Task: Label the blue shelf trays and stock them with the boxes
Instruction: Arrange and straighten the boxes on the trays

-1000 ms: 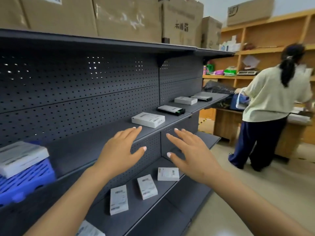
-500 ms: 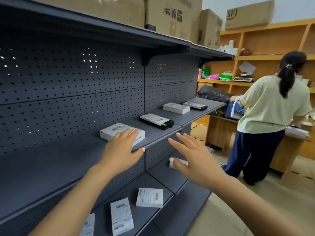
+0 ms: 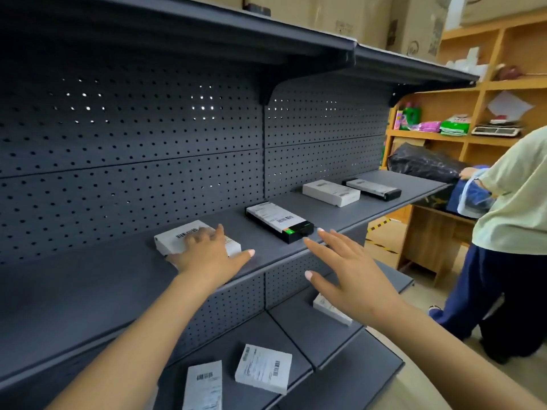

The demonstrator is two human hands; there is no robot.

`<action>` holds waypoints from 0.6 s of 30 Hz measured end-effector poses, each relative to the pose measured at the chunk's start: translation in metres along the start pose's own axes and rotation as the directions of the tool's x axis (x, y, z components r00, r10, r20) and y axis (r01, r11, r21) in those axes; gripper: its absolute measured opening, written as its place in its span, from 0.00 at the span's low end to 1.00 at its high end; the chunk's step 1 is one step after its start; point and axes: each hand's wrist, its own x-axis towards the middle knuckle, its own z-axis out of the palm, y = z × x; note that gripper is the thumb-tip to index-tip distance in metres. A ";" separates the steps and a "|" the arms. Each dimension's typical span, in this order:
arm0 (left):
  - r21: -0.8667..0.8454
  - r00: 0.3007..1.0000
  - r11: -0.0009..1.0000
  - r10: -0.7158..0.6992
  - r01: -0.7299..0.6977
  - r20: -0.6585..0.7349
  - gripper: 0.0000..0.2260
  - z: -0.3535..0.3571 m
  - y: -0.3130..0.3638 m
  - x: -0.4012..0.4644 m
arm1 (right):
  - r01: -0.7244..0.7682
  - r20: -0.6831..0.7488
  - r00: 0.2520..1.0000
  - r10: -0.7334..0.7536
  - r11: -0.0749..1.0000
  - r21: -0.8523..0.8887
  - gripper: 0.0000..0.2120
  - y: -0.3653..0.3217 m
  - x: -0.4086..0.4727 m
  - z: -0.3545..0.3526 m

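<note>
A white box point(image 3: 171, 239) with a barcode lies on the middle dark shelf point(image 3: 118, 279). My left hand point(image 3: 207, 253) rests on top of it, fingers curled over the lid and thumb stretched along its near right corner. My right hand point(image 3: 349, 270) hovers in front of the shelf edge, fingers spread, holding nothing. Just beyond it lies a black box with a white label point(image 3: 278, 221). Further right on the same shelf lie a second white box point(image 3: 330, 192) and another black box point(image 3: 373, 187). No blue tray is in view.
On the lower shelf point(image 3: 299, 329) lie three white boxes: one at the bottom point(image 3: 202, 386), one beside it point(image 3: 263, 368), one partly hidden by my right wrist point(image 3: 328, 312). A person point(image 3: 515, 208) stands at a wooden counter point(image 3: 429, 232) on the right. Cardboard cartons point(image 3: 325, 13) sit on top.
The view has shifted right along the shelf. My left hand has come down onto the white box and curled over it. My right hand has moved forward toward the black box.
</note>
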 end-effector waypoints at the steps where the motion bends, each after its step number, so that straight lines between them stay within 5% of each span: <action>1: 0.027 0.999 0.999 -0.038 0.039 -0.023 0.43 0.002 0.004 0.003 | 0.024 0.000 1.000 -0.024 1.000 0.007 0.29 0.011 0.005 0.002; 9: 0.018 0.961 0.982 -0.180 0.188 -0.211 0.32 0.011 0.028 0.025 | 0.192 0.004 0.981 -0.194 0.975 0.110 0.32 0.102 0.052 0.016; 13: -0.032 0.917 0.985 -0.167 0.167 -0.362 0.33 -0.009 0.064 0.037 | 0.219 0.032 0.974 -0.225 0.966 0.139 0.26 0.159 0.086 0.024; 18: -0.046 0.918 0.995 -0.101 0.090 -0.385 0.34 -0.020 0.122 0.051 | 0.185 -0.009 0.982 -0.189 0.953 0.241 0.28 0.222 0.128 0.033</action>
